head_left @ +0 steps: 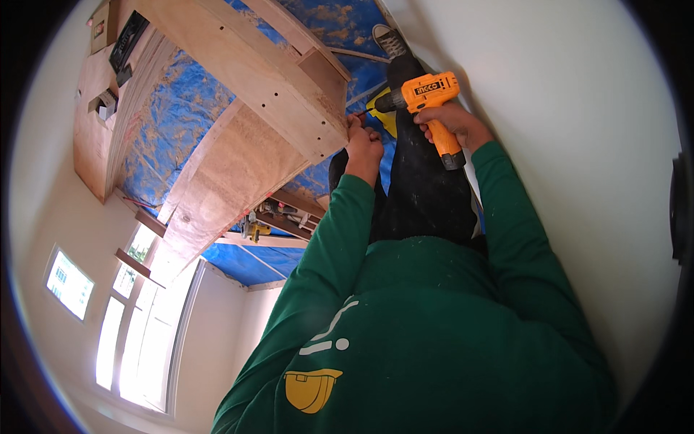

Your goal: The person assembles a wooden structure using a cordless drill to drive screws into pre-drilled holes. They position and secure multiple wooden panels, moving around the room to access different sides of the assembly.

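My right hand is wrapped round the grip of an orange cordless drill with a black chuck. From the chuck a thin dark bit points left, its tip close to the end of a plywood panel. At that same end is my left hand, its fingers closed near the bit's tip. Whatever they pinch is too small or hidden to name. Several dark holes dot the panel's face beside the left hand.
More plywood joins the panel below. Blue sheeting, strewn with shavings, covers the floor. A white wall stands close on my right. Power tools lie beyond the plywood. My outstretched leg lies under the drill.
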Demonstrator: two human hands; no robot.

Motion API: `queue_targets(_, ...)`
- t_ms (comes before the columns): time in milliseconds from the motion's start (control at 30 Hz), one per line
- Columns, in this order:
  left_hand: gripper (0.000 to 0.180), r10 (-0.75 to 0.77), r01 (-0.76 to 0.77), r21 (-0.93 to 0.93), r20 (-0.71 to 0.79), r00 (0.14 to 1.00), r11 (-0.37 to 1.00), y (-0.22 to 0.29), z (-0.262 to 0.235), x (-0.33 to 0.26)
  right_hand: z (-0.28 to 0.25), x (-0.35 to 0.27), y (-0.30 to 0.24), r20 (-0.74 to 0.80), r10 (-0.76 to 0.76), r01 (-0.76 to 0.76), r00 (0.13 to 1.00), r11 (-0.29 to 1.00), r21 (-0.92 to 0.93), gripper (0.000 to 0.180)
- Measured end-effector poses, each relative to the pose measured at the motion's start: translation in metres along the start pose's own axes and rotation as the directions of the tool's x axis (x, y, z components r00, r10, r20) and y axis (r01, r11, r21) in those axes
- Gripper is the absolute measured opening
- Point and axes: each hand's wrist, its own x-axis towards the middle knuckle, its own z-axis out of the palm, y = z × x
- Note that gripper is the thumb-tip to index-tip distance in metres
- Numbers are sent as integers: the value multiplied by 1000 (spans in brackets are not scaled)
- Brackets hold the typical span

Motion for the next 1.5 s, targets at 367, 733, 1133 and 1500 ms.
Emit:
queue_targets(367,24,-10,10,10,3,1000,1000,0,2,1,-1,0,1,11,-10,10,1000,1000,11,20)
queue_targets(733,23,-20,21,44,-8,1000,999,1,3,0,2,-8,-7,10,-27,28,1000,998,-48,22)
queue_targets(1133,24,-94,110,-142,109,990,984,2,-1,-1,2,-8,-12,47,-3,5,999,999,-44,22)
queue_targets(1500,19,-61,65,-71,60,996,995,1,0,-4,0,2,-7,41,30,-28,999,999,-31,26)
